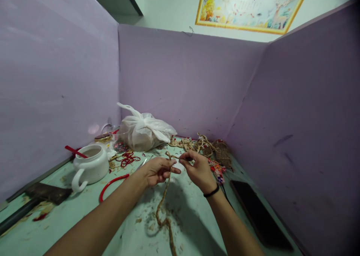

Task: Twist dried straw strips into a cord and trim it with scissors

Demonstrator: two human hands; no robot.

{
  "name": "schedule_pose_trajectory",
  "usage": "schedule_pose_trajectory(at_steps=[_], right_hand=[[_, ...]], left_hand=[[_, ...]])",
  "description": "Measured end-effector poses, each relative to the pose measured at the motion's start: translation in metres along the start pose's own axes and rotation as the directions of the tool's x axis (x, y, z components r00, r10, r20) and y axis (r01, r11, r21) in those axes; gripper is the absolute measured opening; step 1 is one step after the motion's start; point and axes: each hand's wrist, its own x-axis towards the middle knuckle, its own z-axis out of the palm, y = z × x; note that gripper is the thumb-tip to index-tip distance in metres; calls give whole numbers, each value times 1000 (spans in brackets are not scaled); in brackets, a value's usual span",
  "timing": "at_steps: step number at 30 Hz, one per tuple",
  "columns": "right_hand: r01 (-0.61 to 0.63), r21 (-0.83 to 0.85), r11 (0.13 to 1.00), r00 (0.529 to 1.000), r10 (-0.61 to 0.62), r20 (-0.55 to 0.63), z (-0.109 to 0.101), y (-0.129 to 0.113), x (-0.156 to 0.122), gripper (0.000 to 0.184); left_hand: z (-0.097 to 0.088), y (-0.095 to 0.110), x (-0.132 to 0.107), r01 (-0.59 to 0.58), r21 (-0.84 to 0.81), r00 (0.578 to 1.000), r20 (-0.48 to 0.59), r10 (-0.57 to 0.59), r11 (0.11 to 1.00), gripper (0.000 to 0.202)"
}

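Note:
Both my hands meet above the middle of the green table (84,207). My left hand (157,170) is closed round a brown jute rope (164,196) that hangs down and curls on the table toward me. My right hand (198,169), with a black band on the wrist, pinches the upper end of the same rope between thumb and fingers. The rope loops between the two hands. A pile of more jute rope (208,148) lies just behind my right hand.
A white cup (91,166) with a red stick stands left. A knotted white plastic bag (146,130) sits at the back. Red-handled scissors (118,181), red cord (128,159), a dark cleaver (42,194) and a black phone (260,214) lie around. Purple partition walls enclose three sides.

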Motion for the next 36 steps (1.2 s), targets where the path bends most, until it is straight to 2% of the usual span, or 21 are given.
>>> schedule_pose_trajectory(at_steps=[3, 4, 6, 9, 12, 16, 22, 24, 27, 28, 30, 31, 33, 35, 36], right_hand=[[69, -139, 988, 994, -80, -73, -3, 17, 1, 8], [95, -197, 976, 988, -117, -99, -4, 25, 2, 10], [155, -304, 940, 972, -199, -121, -7, 42, 6, 15], [324, -398, 859, 939, -341, 28, -11, 59, 16, 20], [507, -361, 783, 862, -456, 222, -14, 57, 31, 25], [635, -203, 745, 756, -546, 362, -8, 45, 49, 30], [666, -137, 733, 703, -554, 446, 7, 39, 61, 31], [629, -126, 767, 732, -529, 430, 1, 31, 76, 28], [521, -103, 848, 849, -501, 169, -11, 15, 110, 19], [499, -80, 863, 867, -494, 69, -14, 11, 119, 19], [485, -123, 866, 874, -486, 20, -12, 6, 125, 20], [467, -180, 866, 882, -470, 27, -8, 6, 119, 21], [360, -268, 894, 930, -366, 27, 4, 7, 91, 34], [188, -193, 963, 981, -193, -7, 16, 9, 49, 42], [58, -82, 995, 998, -61, -34, 20, 8, 26, 37]], left_hand=[[-2, 1, -7, -39, 41, 989, -140, 44, 998, 13], [-5, 2, -12, -60, 45, 988, -137, 66, 997, 14], [-13, 3, -22, -61, 36, 997, -35, 62, 997, 19], [-17, -8, -38, 13, 23, 990, 142, -16, 1000, 20], [-5, -30, -49, 75, 68, 961, 262, -90, 995, 20], [14, -52, -53, 57, 217, 943, 309, -124, 975, 30], [10, -57, -48, 24, 295, 950, 292, -114, 955, 35], [10, -52, -51, -16, 253, 955, 289, -59, 967, 35], [14, -37, -53, -138, 74, 959, 258, 114, 988, 32], [14, -32, -51, -171, 5, 959, 228, 166, 985, 30], [12, -29, -41, -159, -75, 966, 191, 171, 984, 25], [9, -30, -35, -134, -92, 977, 157, 147, 987, 23], [0, -37, -21, -113, -125, 990, 68, 122, 986, 20], [-8, -45, -10, -98, -136, 994, 36, 103, 986, 18], [-11, -48, -8, -96, -142, 994, 35, 102, 985, 18]])
